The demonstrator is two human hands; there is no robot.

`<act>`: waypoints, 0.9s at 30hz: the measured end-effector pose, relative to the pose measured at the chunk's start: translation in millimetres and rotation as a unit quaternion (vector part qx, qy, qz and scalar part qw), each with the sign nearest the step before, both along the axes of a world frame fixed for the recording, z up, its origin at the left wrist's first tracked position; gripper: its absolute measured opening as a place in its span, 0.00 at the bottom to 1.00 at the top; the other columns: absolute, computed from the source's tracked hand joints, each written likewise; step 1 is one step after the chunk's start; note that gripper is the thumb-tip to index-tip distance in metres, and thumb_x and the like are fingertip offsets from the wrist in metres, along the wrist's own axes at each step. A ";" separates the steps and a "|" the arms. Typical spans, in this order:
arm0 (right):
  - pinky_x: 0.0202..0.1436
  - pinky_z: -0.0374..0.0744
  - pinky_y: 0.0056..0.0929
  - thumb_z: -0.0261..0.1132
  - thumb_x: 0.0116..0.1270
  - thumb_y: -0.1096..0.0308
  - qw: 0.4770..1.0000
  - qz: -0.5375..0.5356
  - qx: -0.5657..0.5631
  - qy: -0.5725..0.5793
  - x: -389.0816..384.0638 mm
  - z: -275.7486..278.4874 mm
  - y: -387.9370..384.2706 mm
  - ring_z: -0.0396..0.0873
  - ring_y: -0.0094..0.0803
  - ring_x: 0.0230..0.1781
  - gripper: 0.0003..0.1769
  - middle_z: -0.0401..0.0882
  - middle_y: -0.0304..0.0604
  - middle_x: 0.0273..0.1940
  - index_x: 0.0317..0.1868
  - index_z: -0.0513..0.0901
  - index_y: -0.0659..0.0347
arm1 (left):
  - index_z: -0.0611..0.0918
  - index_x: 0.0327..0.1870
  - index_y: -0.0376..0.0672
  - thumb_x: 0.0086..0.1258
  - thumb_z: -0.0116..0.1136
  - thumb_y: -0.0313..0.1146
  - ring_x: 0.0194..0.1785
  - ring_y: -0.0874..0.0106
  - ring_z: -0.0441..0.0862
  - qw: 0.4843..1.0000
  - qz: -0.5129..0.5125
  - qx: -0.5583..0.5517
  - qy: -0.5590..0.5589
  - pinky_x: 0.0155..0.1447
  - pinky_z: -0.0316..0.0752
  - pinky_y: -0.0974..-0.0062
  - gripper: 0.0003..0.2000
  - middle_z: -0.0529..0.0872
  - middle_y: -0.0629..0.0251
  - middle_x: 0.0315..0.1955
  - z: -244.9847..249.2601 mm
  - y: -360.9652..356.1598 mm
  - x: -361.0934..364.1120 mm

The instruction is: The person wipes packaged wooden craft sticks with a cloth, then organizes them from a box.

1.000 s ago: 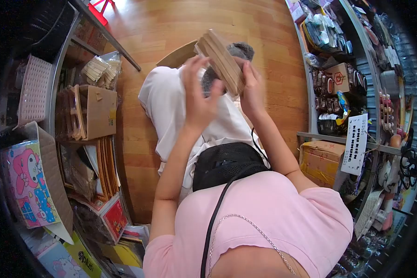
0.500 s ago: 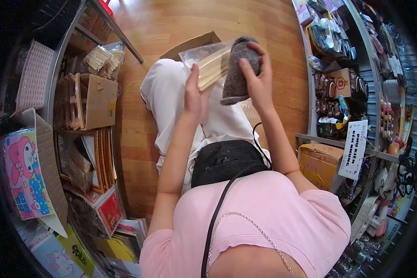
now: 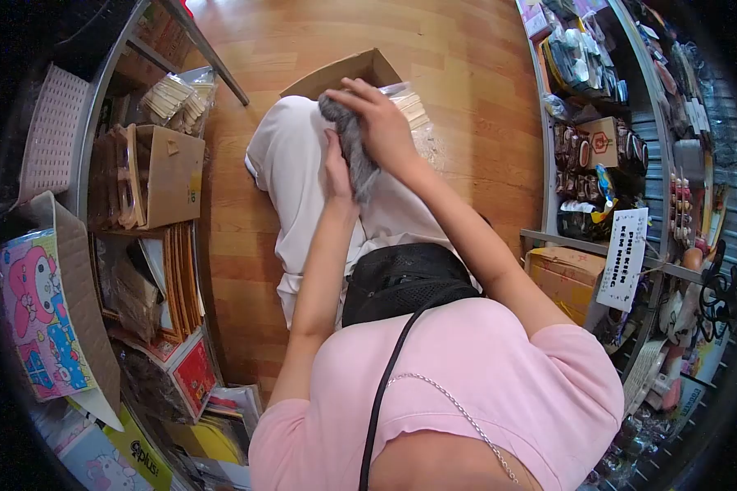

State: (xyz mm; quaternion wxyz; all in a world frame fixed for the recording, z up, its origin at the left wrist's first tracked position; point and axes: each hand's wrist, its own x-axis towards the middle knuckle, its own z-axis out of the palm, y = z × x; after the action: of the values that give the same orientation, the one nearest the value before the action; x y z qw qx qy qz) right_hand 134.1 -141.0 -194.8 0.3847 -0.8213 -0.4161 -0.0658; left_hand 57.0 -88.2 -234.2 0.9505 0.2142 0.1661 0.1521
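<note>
Grey cloth (image 3: 354, 154) partly behind right fingers (image 3: 354, 100)

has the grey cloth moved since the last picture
Yes, to the left: it was right of the cardboard box on the floor, and now the grey cloth shows just below that box, between the left hand and right hand.

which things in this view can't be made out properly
All in the head view:
- The left hand's fingers, and anything under the gray cloth: hidden by the cloth.
- The right hand's thumb: hidden behind that hand.
- What the open cardboard box holds: mostly hidden by the knee, cloth and right hand.
- The red object: cut off by the top edge.
- Print on the brown packets: too small.
</note>
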 end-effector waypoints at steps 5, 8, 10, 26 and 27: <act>0.62 0.69 0.33 0.55 0.56 0.77 0.994 -0.065 0.055 0.071 26.2 -27.3 -8.6 0.72 0.46 0.57 0.23 0.75 0.51 0.55 0.53 0.79 0.55 | 0.60 0.67 0.43 0.76 0.26 0.50 0.65 0.65 0.65 0.996 0.047 -0.001 -0.076 0.69 0.58 0.65 0.26 0.67 0.60 0.63 -0.3 -2.6 3.1; 0.68 0.61 0.34 0.52 0.59 0.74 0.986 0.004 0.070 0.151 -2.2 -34.9 -6.1 0.64 0.48 0.64 0.24 0.68 0.53 0.61 0.59 0.74 0.58 | 0.60 0.68 0.47 0.74 0.29 0.53 0.66 0.63 0.63 0.999 0.018 -0.034 -0.005 0.69 0.58 0.63 0.27 0.65 0.60 0.64 -14.3 -1.3 3.9; 0.69 0.58 0.40 0.55 0.62 0.68 0.995 0.012 0.035 0.088 -25.3 -27.0 0.2 0.60 0.48 0.66 0.22 0.68 0.52 0.61 0.58 0.74 0.58 | 0.59 0.68 0.47 0.74 0.28 0.53 0.67 0.64 0.62 0.998 0.034 -0.048 -0.033 0.69 0.57 0.63 0.27 0.64 0.61 0.65 -20.7 -2.0 3.8; 0.49 0.76 0.34 0.54 0.66 0.71 0.986 -0.108 -0.035 0.120 71.6 -42.7 -1.3 0.77 0.49 0.48 0.13 0.77 0.49 0.52 0.49 0.79 0.61 | 0.59 0.65 0.42 0.75 0.30 0.50 0.63 0.60 0.66 0.995 0.100 0.022 -0.003 0.64 0.63 0.54 0.25 0.67 0.56 0.61 -8.0 -3.6 0.0; 0.51 0.76 0.34 0.54 0.65 0.73 0.993 -0.078 0.019 0.090 53.5 -23.2 -0.9 0.77 0.48 0.49 0.14 0.77 0.49 0.52 0.50 0.78 0.60 | 0.59 0.65 0.42 0.75 0.30 0.51 0.63 0.60 0.66 0.995 0.098 0.019 0.011 0.63 0.63 0.54 0.25 0.67 0.56 0.61 -5.7 -3.4 -0.5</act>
State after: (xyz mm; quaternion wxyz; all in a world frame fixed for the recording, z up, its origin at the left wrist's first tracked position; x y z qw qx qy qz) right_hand 187.6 -141.9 -218.1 0.4301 -0.8463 -0.3129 -0.0292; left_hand 56.5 -91.6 -239.9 0.9249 0.2160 0.1936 0.2457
